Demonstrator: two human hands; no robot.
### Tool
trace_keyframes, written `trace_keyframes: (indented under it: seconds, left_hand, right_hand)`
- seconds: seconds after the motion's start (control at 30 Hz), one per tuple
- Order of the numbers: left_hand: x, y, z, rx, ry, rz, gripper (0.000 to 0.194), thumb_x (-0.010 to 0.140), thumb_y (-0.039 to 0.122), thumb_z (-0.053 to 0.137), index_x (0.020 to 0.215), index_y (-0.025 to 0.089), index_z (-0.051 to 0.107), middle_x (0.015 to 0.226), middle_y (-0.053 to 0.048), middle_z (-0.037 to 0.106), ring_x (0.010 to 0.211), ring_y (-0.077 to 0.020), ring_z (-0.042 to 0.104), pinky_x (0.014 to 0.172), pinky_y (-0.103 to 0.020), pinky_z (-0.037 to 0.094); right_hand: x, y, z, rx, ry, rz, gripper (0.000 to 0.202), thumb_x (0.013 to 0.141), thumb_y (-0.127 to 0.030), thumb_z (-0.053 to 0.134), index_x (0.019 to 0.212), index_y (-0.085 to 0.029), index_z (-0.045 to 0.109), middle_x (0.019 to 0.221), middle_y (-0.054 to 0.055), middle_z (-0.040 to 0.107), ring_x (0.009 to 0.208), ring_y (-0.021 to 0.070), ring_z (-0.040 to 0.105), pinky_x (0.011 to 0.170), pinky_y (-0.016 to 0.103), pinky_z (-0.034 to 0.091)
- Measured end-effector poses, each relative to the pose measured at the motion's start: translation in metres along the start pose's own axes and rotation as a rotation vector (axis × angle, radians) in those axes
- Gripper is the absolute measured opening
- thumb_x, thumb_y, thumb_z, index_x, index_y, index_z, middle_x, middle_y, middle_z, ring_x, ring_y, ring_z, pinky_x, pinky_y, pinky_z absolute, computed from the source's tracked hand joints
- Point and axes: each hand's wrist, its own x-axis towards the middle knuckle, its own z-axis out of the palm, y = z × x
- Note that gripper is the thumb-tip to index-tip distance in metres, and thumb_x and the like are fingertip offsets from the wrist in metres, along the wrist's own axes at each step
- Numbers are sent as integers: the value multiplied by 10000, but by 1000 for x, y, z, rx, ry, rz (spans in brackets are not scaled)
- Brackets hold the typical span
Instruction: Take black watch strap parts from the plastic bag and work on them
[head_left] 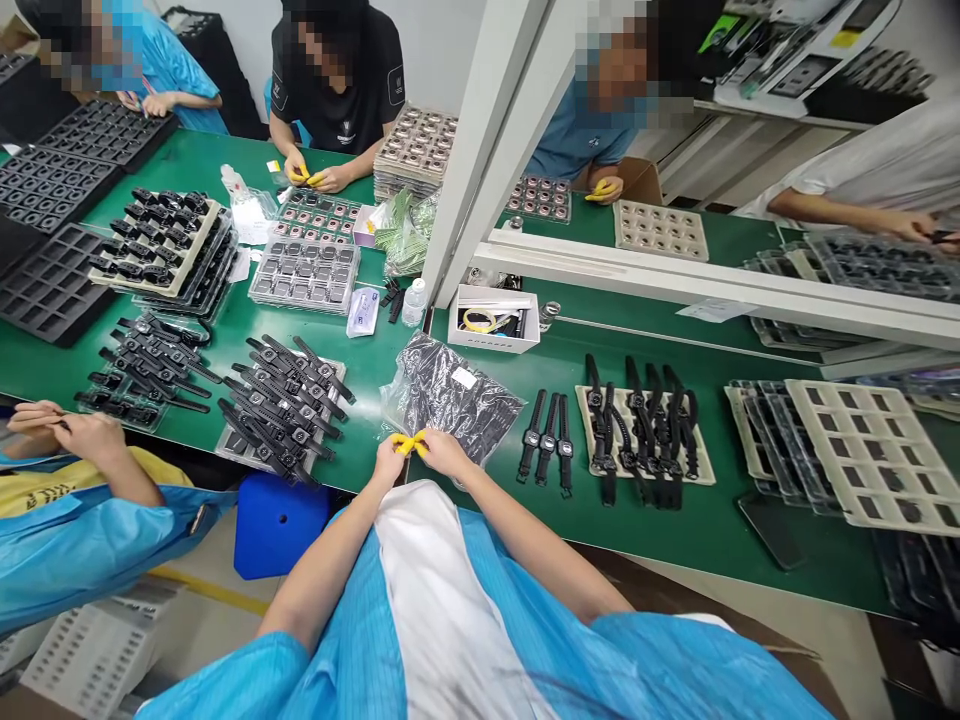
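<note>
Black watches (548, 438): three loose, beside hands.

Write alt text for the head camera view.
Both hands, left hand and right hand, pinch a small yellow item over a green table, beside a plastic bag and three black watches. Co-workers sit around.

Bright even overhead light, soft shadows, slight sheen on green surface (675, 530); wide-angle bending at edges, centre sharp.
</note>
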Motion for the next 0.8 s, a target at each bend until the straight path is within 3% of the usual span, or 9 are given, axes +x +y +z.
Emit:
trace_keyframes:
  seconds: [0.33,0.57,0.8]
  left_hand:
    - [4,-1,1,137,26,38,114,778,267,729,855,187,702,856,-43,747,822,-202,701,812,-328,566]
    - [2,3,4,238,44,69,152,746,105,648,866,188,689,870,-47,755,839,-218,709,832,-342,547]
    - [-6,-4,-2,328,96,20,131,776,105,579,844,203,632,794,-11,713,793,-192,696,771,-291,522]
  right_hand:
    - [4,-7,-2,-37,38,89,157,943,-231,542,942,-201,697,961,47,707,820,178,605,694,267,341]
    - [7,-11,-1,-61,86,193,93,904,-231,582,940,-204,663,994,53,705,832,183,602,683,273,325]
    - [8,27,-39,-91,235,422,118,941,-211,530,965,-179,641,1044,92,683,820,191,598,689,282,330]
